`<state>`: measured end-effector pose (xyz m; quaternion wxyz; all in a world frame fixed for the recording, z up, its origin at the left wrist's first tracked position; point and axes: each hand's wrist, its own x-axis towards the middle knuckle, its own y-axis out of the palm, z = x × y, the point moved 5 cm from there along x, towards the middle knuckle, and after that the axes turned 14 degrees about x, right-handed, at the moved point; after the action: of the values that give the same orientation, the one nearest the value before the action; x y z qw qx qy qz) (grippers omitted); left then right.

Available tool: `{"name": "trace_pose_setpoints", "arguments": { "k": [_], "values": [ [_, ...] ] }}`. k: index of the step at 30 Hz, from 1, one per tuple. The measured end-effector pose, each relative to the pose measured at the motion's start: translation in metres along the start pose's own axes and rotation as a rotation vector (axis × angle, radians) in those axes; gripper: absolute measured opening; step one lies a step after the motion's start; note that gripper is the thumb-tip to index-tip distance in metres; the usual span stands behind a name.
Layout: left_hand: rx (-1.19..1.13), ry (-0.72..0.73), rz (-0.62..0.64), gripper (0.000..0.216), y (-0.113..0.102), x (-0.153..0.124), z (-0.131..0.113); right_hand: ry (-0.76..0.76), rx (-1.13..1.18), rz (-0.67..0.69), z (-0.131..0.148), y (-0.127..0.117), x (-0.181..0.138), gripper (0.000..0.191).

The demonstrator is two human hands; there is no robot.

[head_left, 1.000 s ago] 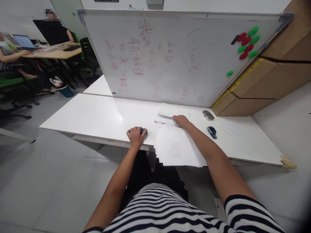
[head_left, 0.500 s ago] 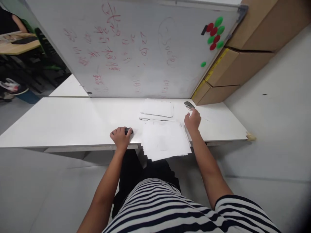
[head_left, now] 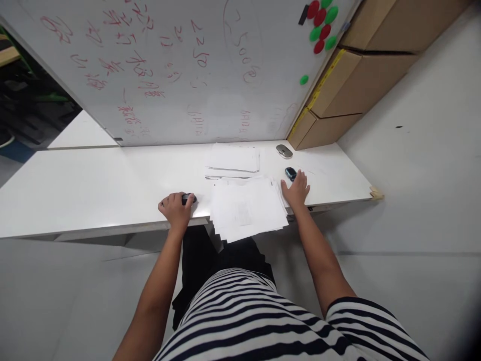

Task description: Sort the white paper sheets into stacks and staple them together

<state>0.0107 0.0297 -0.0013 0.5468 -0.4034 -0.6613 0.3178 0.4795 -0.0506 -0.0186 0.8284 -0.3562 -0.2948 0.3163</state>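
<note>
My left hand [head_left: 176, 210] is closed over a black rounded object [head_left: 188, 199] on the white desk [head_left: 93, 190]; most of that object is covered by the fingers, so its kind is unclear. At the right, my right hand [head_left: 296, 190] has its thumb and fingers apart, low over the desk. Just beyond its fingertips lies a small dark, shiny smartwatch-like device [head_left: 290, 173]; whether the fingers touch it I cannot tell. Farther back rests a grey computer mouse [head_left: 284, 151]. Between my hands a stack of white papers [head_left: 246, 208] juts over the front edge.
A second paper pile [head_left: 235, 158] lies behind the first. At the back stands a whiteboard [head_left: 158, 115] with red writing and several round magnets [head_left: 319, 18]. Cardboard boxes [head_left: 361, 82] are stacked against it at the right, beside the wall [head_left: 424, 165].
My right hand has drawn back from the grey mouse, and its fingers have spread. The dark device now shows in front of it. My left hand stays on the black object; the view has shifted.
</note>
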Motion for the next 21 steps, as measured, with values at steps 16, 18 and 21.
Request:
{"name": "trace_pose_setpoints", "arguments": {
  "k": [16,18,21],
  "values": [
    [-0.025,-0.015,0.048,0.036,-0.002,0.001,-0.002,0.145,0.027,-0.008,-0.019,0.013,-0.002,0.082],
    [-0.023,-0.013,0.045,0.036,-0.002,0.001,-0.002,0.149,0.026,-0.010,-0.018,0.013,-0.002,0.081],
    [-0.028,-0.009,0.037,0.036,-0.002,0.000,-0.001,0.147,0.022,-0.016,-0.017,0.012,-0.003,0.080]
  ]
}}
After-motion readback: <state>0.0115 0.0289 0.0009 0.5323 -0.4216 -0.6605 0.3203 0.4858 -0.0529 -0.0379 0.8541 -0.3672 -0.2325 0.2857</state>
